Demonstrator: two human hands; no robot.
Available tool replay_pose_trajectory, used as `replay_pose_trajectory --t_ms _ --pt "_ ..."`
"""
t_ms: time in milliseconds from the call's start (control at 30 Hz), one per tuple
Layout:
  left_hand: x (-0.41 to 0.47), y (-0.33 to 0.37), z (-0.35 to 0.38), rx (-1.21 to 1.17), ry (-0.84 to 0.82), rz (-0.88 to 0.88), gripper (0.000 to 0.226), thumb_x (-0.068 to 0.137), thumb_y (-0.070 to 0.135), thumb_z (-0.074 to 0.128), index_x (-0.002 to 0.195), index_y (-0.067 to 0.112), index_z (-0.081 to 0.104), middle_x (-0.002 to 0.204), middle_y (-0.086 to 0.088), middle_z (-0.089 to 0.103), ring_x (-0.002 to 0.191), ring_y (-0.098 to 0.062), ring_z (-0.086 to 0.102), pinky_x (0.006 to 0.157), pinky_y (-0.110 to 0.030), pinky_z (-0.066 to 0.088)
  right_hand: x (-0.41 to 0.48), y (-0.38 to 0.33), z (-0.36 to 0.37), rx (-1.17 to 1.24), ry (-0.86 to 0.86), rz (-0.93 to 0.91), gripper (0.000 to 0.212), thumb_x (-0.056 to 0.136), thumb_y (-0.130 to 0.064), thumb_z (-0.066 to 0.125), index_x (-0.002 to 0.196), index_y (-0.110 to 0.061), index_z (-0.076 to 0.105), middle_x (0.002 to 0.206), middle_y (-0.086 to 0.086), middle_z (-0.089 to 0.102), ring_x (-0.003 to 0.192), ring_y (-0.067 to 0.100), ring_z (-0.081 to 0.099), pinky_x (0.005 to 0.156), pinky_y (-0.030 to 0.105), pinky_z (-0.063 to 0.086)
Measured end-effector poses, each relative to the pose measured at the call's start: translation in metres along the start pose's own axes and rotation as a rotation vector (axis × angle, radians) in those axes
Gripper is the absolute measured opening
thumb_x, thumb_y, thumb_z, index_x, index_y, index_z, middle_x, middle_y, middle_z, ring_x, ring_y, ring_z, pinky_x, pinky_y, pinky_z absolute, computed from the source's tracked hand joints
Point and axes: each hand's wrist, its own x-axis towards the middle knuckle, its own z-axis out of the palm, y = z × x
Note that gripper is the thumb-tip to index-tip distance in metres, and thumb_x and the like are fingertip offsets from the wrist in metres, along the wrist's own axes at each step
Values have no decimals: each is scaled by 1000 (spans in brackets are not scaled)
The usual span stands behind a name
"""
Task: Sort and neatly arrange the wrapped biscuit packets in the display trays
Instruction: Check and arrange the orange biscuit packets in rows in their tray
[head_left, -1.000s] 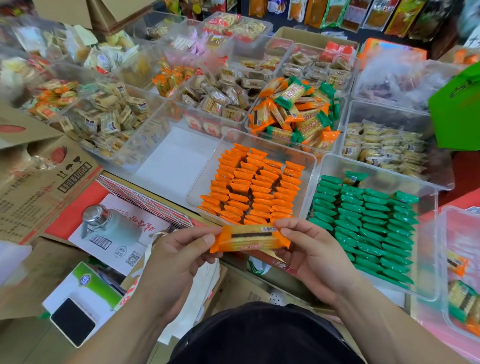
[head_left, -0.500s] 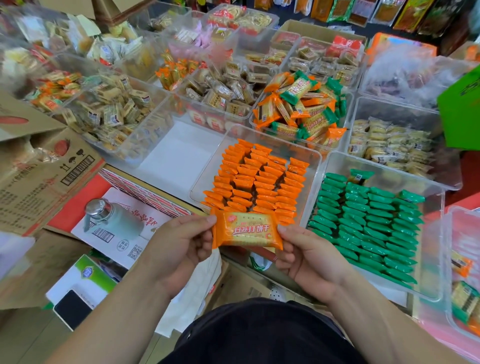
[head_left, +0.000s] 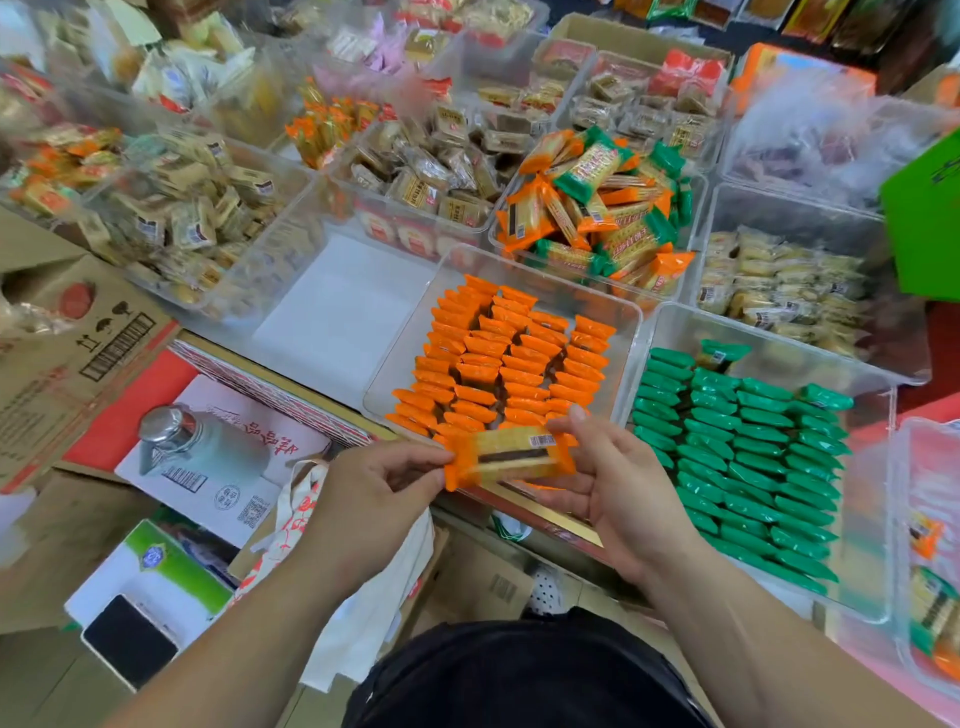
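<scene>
Holding an orange biscuit packet (head_left: 509, 460) level between both hands, the person has it just over the near edge of the clear tray (head_left: 400, 364) that carries rows of orange packets (head_left: 509, 364). The left hand (head_left: 374, 493) reaches in from the lower left with the forearm stretched forward, and its thumb and fingers (head_left: 421, 467) pinch the packet's left end. The right hand (head_left: 623, 499) lies palm-up under the right end, fingers curled loosely round it, with the forefinger raised past the packet's top edge. The packet lies left to right, its back with the barcode and dark stripe facing up, slightly blurred. Just to the right stands a second clear tray (head_left: 883, 405) with neat rows of green packets (head_left: 753, 457). Behind the orange tray, a tub (head_left: 701, 187) holds a loose heap of mixed orange and green packets.
</scene>
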Motion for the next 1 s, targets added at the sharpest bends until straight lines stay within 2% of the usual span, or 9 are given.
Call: replay_pose_trajectory --t_ms 100,167,233,333,433,567,833,933,1000 --pt "25 -8 5 95 -88 33 31 91 2 67 101 29 77 94 19 75 93 -2 70 82 -16 56 26 1 0 -101 72 -67 16 94 -15 68 110 -15 64 98 13 77 85 28 75 65 34 58" --pt "50 -13 9 160 -77 48 29 92 6 66 105 30 73 96 18 75 94 -1 69 86 -21 56 47 2 -5 -209 128 -129 23 93 -14 70 113 -22 61 95 10 76 85 24 75 65 35 59" --pt "78 -18 14 329 -22 64 24 92 15 67 111 28 72 101 16 72 92 -1 65 84 -23 52 65 4 -12 -269 196 -164 39 91 -17 73 124 -27 56 95 10 74 84 22 74 68 38 62" --pt "119 -22 27 684 -9 177 29 93 29 67 121 22 71 116 3 71 100 -17 64 86 -31 49 83 5 -23 -244 248 -161 49 89 -16 75 133 -24 54 99 5 72 87 17 73 72 33 61" --pt "152 -25 42 992 -72 263 32 94 38 63 122 23 71 117 -3 71 107 -26 63 90 -38 49 91 6 -32 -276 274 -195 37 88 -18 77 123 -17 65 101 1 73 91 17 73 75 33 60" --pt "175 -31 61 1312 -139 328 28 94 46 60 110 28 73 106 2 68 101 -20 58 85 -35 46 93 11 -43 -388 265 -232 21 86 -20 79 106 -21 73 93 -5 76 88 14 72 79 36 61" --pt "191 -34 73 1466 -271 393 16 98 33 55 102 30 70 105 5 69 104 -21 53 89 -37 41 93 16 -47 -474 271 -245 27 86 -21 79 112 -20 72 96 -8 74 90 8 70 84 37 60" --pt "192 -33 68 1410 -228 430 20 100 39 54 104 29 70 105 4 70 103 -20 54 88 -36 43 94 13 -44 -512 262 -259 24 87 -18 76 110 -19 73 96 -9 75 90 7 70 85 37 60" --pt "191 -29 60 1317 -152 441 22 98 42 57 98 26 72 98 1 71 97 -21 56 85 -37 44 93 8 -40 -553 249 -301 22 87 -15 75 108 -22 73 94 -13 74 88 2 70 82 30 60"
